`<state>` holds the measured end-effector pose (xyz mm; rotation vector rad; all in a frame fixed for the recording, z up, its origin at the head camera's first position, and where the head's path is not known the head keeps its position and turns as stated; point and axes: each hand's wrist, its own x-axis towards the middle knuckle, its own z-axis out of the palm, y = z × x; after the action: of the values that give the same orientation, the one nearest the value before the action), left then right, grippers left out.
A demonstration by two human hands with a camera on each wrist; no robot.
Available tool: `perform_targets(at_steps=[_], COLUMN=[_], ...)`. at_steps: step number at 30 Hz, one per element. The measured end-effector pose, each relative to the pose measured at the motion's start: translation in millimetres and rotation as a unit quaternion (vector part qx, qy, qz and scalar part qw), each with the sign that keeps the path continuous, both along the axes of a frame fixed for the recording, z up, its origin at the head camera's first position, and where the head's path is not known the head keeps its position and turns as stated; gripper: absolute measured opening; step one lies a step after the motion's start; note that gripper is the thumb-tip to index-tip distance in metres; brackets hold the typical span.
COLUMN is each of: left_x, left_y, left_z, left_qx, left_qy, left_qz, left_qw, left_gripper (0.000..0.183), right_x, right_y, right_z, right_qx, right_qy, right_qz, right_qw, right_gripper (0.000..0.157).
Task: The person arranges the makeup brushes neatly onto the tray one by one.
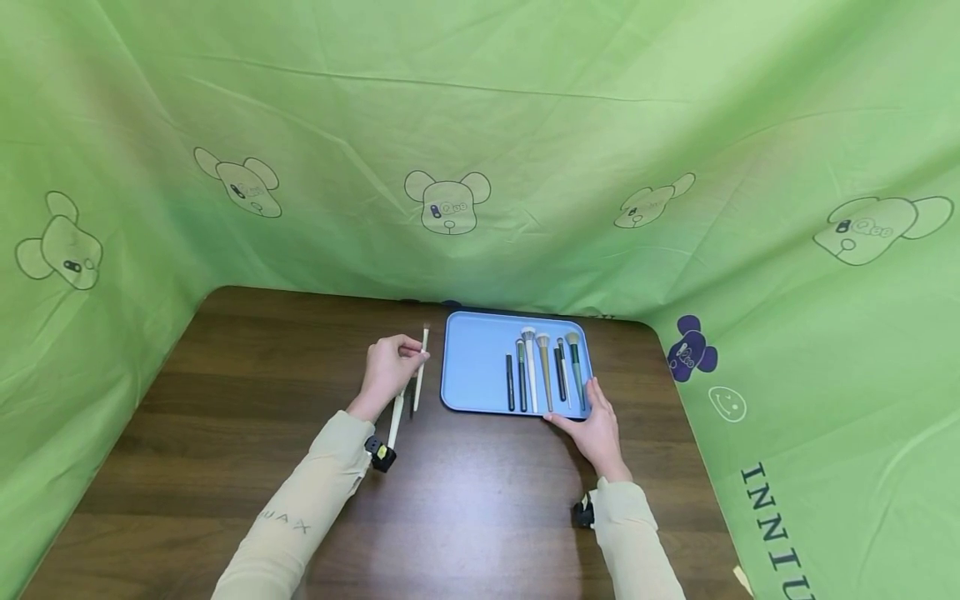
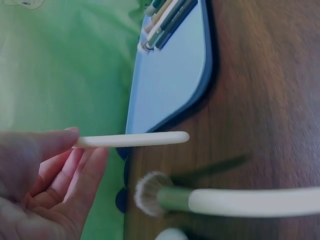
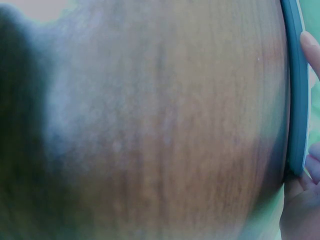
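Note:
Between thumb and fingertips my left hand (image 1: 392, 367) pinches a slim makeup brush (image 2: 135, 140) with a white handle, raised above the table just left of the blue tray (image 1: 476, 367). Under that hand, a white-handled makeup brush (image 2: 250, 202) with a green collar and fluffy pale bristles lies on the wood. My right hand (image 1: 596, 429) grips the tray's near right corner, thumb on the front rim and fingers along the right side. Several makeup brushes (image 1: 544, 371) lie side by side in the tray's right half, with dark, white, tan and green handles.
The brown wooden table (image 1: 465, 500) extends around the tray. A green cloth (image 1: 480, 125) with printed bear heads hangs behind it and along both sides, close to the tray's far edge. A dark slim item (image 1: 412, 402) lies beside the left hand.

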<state>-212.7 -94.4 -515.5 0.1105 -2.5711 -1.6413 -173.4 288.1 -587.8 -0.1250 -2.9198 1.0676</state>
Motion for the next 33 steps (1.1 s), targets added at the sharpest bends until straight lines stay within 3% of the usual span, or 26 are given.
perform_targets(at_steps=[13, 19, 25, 33], left_x=[-9.9, -13.2, -22.6, -33.0], left_y=[34, 48, 58, 69], left_z=[1.6, 1.8, -1.7, 0.5], left_qx=[0.005, -0.054, -0.032, -0.013], left_qy=[-0.004, -0.025, -0.021, -0.033], left_qz=[-0.028, -0.017, -0.038, -0.041], left_qw=[0.9996, 0.9981, 0.9986, 0.9986], left_gripper=[0.009, 0.01, 0.011, 0.011], right_x=[0.3, 0.1, -0.5, 0.1], right_y=[-1, -1, -1, 0], right_z=[2.0, 1.2, -0.1, -0.8], right_qx=[-0.001, 0.0, -0.003, 0.002], right_qy=[0.001, -0.003, 0.005, 0.007], right_qz=[0.001, 0.002, 0.002, 0.0], right_qw=[1.0, 1.0, 1.0, 1.0], right_gripper=[0.119, 0.119, 0.12, 0.121])
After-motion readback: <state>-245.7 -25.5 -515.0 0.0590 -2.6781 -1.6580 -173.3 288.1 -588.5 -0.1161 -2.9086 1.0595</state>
